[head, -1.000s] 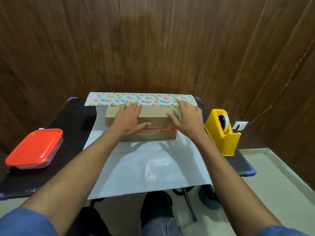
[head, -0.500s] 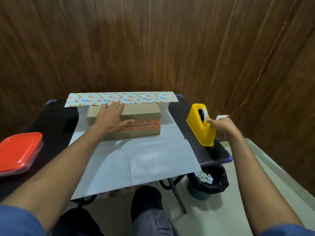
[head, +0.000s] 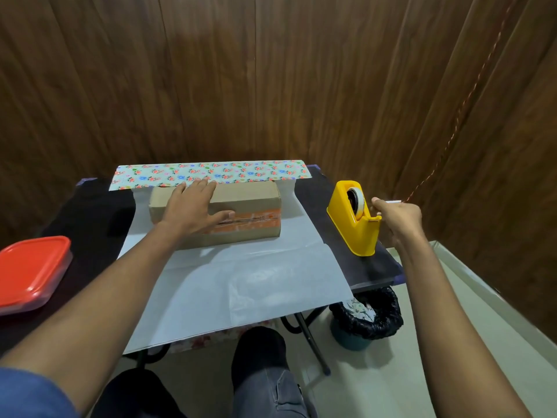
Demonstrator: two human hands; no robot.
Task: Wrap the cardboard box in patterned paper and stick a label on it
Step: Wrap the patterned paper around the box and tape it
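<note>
Left hand (head: 193, 211) flat on cardboard box (head: 247, 214), right hand (head: 398, 220) at tape dispenser (head: 354, 227)

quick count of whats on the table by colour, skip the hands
brown: 1, the cardboard box
floral with white underside: 1, the patterned paper
yellow: 1, the tape dispenser
red: 1, the lidded container
total: 4
</note>
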